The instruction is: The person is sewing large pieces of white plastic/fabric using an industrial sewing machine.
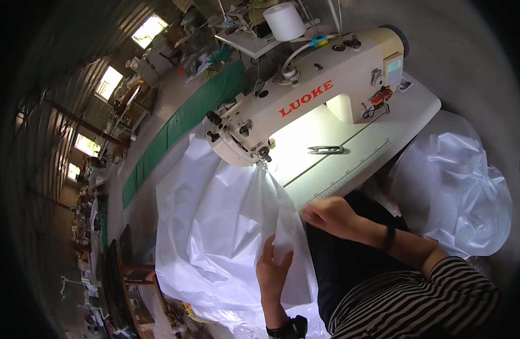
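1. White sheet (226,226): extends from the sewing machine (316,73), draped off the surface (412,107).
2. Left hand (274,274): fingers spread apart, against the sheet.
3. Right hand (332,216): fingers curled beside surface edge; grip cannot be determined.

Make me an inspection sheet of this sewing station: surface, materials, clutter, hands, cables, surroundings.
Surface: pale table, brightly lit beneath the sewing machine.
Materials: white sheet, wrinkled, running up to the machine; white spool behind it.
Clutter: snips lying on the table.
Hands: left hand open at the sheet; right hand curled at the table's front edge, grip unclear.
Cables: dark wires on the machine.
Surroundings: white bundle at right; green strip and windows beyond.
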{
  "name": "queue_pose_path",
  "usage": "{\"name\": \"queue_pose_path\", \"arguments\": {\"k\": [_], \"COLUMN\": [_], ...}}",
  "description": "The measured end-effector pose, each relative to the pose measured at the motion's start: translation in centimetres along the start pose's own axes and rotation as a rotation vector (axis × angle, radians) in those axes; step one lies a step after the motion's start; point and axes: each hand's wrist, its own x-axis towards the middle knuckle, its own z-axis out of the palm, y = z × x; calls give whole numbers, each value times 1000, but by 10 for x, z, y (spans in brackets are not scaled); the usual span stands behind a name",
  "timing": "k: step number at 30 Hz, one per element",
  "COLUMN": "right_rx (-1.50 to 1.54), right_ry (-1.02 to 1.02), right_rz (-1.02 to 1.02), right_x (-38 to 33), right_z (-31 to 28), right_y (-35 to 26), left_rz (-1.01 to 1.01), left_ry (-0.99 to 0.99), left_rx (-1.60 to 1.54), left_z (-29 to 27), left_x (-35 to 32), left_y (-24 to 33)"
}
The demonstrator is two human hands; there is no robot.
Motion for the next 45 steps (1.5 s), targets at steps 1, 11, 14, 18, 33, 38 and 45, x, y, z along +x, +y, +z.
{"name": "queue_pose_path", "arguments": {"k": [1, 11, 14, 18, 33, 38, 45], "right_rx": [154, 583, 928, 361, 842, 463, 481], "right_ry": [-87, -642, -608, -488, -535, -426, -796], "right_rz": [56, 307, 460, 329, 53, -295, -223], "right_x": [-22, -69, -96, -109, -98, -120, -124], "right_z": [-6, 24, -13, -56, -22, -4, -34], "right_y": [-10, -30, -24, -19, -99, -111, -92], "left_rz": [-133, 10, -180, 7, -455, -547, -452], "left_ry": [-40, 69, 224, 183, -32, 59, 300], "left_rx": [-38, 188, 299, 220, -699, -1123, -354], "left_z": [-2, 4, -10, -13, -12, -10, -15], "left_x": [-12, -40, -37, -58, -132, -131, -146], "left_y": [-6, -46, -59, -51, 32, 32, 36]}}
